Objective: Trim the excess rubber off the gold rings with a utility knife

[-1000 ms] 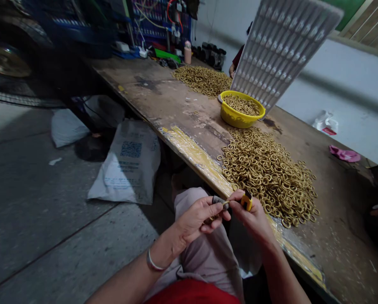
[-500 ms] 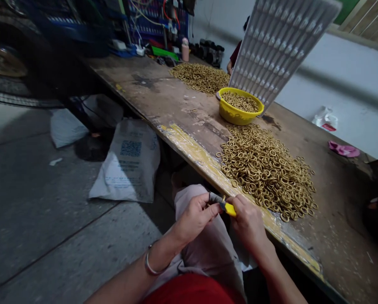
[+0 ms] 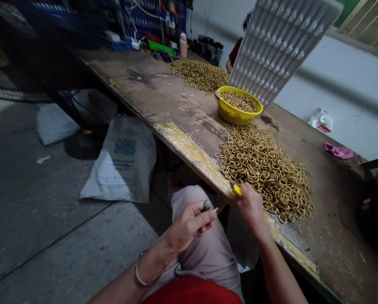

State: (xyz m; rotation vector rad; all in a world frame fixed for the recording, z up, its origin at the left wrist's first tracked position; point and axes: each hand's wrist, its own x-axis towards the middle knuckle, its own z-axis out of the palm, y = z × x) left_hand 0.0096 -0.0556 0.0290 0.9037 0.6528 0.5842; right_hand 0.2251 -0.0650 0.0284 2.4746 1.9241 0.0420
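Note:
Above my lap, my left hand [image 3: 191, 221] pinches a small brass-coloured ring [image 3: 216, 210] at its fingertips, with a dark grey wrap on one finger. My right hand [image 3: 249, 204] is at the table's front edge, closed round a yellow-handled tool [image 3: 236, 188] with a dark tip. Just beyond it lies a large heap of brass-coloured rings [image 3: 265, 169]. Behind this heap stands a yellow basin [image 3: 237, 115] holding more rings. Farther back is a second heap of rings [image 3: 198, 75].
A ribbed grey panel [image 3: 276, 46] leans up behind the basin, partly hiding a person [image 3: 235, 55]. Pink cloth [image 3: 338, 150] lies on the wooden table [image 3: 176, 99] at right. White sacks, one printed [image 3: 122, 164], stand on the floor at left.
My hands have moved apart. The yellow tool has gone up and right with my right hand, away from my left hand, which has moved slightly down and left.

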